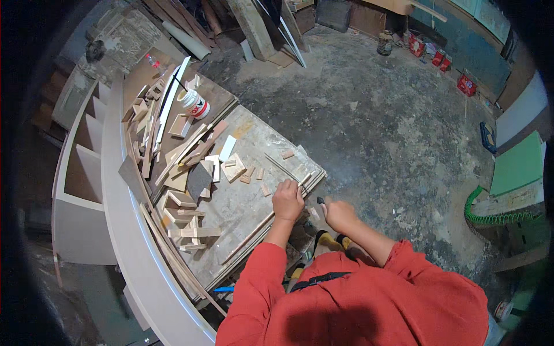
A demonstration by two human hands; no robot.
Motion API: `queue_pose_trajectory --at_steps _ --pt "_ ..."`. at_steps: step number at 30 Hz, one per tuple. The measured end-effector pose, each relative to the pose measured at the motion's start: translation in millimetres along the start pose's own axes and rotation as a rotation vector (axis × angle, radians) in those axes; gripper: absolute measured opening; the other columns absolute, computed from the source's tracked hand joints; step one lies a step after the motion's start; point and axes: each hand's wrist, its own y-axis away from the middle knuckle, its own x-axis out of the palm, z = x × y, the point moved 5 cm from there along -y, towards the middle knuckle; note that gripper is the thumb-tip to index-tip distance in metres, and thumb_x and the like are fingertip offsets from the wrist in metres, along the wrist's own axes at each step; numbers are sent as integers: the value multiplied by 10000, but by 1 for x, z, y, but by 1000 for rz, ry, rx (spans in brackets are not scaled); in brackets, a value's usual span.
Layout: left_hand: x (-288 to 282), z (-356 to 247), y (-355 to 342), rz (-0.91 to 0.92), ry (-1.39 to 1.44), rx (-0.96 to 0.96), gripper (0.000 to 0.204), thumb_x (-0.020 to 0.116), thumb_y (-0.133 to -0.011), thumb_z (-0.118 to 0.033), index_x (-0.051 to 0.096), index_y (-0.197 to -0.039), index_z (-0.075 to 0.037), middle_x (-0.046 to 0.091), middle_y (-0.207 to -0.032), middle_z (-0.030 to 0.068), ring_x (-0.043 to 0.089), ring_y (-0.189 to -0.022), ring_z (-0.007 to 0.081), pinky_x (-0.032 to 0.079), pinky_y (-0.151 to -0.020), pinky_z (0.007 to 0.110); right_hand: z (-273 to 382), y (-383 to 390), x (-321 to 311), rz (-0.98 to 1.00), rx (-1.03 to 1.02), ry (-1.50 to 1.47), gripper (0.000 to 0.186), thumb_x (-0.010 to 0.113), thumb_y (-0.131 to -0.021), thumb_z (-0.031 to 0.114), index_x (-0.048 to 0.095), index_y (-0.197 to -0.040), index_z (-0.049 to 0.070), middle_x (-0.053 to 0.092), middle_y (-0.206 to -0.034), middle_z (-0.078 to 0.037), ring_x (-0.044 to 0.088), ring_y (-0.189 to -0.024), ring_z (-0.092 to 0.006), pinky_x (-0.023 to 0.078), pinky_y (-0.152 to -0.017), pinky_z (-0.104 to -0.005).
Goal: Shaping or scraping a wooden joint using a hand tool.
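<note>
My left hand (288, 199) is closed at the corner of the worktable (265, 138), its fingers gripping a thin wooden strip (304, 179). Just off the table's edge, my right hand (341, 215) is wrapped round a tool with a dark end (321, 201); the rest of it is hidden by the hand, so its kind cannot be told. Near my left hand lie small wooden blocks (265, 190) and a long thin stick (280, 166). A long wooden strip (248, 237) runs along the table's near edge.
Offcuts and wooden pieces (193, 232) are heaped on the table's left. A white tub (193, 104) stands behind them, beside a white strip (173, 98). A long curved shelf unit (118, 190) borders the left side. A green coiled hose (490, 218) hangs at the right.
</note>
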Motion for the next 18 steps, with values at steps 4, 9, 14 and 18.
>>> queue_pose_trajectory --at_steps 4,9,14,18 --pt "2 -5 -4 21 18 24 106 646 -760 -115 564 -797 -57 557 -824 121 563 -806 332 480 -691 437 13 -30 7 -50 -10 -26 294 498 -929 293 609 -964 23 664 -833 -244 654 -780 -425 504 -689 -542" --pt "2 -2 -4 7 2 -1 104 647 -765 -120 569 -802 -62 561 -831 119 566 -813 330 485 -692 440 14 -40 8 -80 -80 -67 299 494 -935 300 594 -961 19 660 -835 -246 645 -794 -436 498 -693 -553" --pt "0 4 2 -28 40 -5 110 665 -757 -111 581 -808 -61 553 -804 120 575 -799 335 473 -676 434 0 10 -2 10 16 12 311 500 -926 303 625 -971 21 670 -858 -238 661 -792 -408 513 -717 -525" --pt "1 0 -6 4 44 17 115 666 -761 -121 585 -813 -59 559 -811 123 577 -804 337 473 -682 437 10 -26 3 -55 -28 -9 313 496 -930 307 625 -970 24 670 -866 -234 657 -815 -411 511 -730 -520"
